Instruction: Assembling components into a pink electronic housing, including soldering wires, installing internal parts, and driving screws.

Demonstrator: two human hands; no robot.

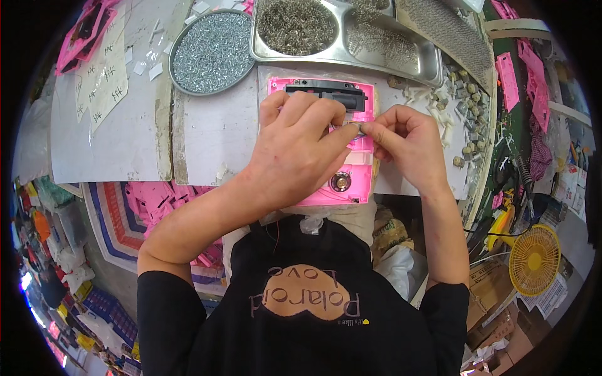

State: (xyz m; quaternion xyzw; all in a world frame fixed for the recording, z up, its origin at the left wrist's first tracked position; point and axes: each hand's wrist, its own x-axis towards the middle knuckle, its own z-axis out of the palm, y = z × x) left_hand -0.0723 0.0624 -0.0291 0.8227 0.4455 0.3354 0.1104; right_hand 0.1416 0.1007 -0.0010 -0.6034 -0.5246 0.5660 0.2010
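A pink plastic housing (359, 174) lies open side up on the table in front of me. A long black part (346, 99) sits across its far end, and a round metal part (340, 182) rests in its near end. My left hand (298, 144) is bent over the housing and covers its middle, its fingertips drawn together by the right edge. There my right hand (411, 144) pinches with thumb and forefinger. A small greyish piece (361, 129) shows between the meeting fingertips; its kind is too hidden to tell.
A round tray of small metal pins (212, 53) stands at far left. Beyond the housing is a metal compartment tray (342, 50) of fine metal parts. Small motor-like cylinders (470, 106) and white plastic pieces (433, 100) lie at right. A yellow fan (534, 260) stands lower right.
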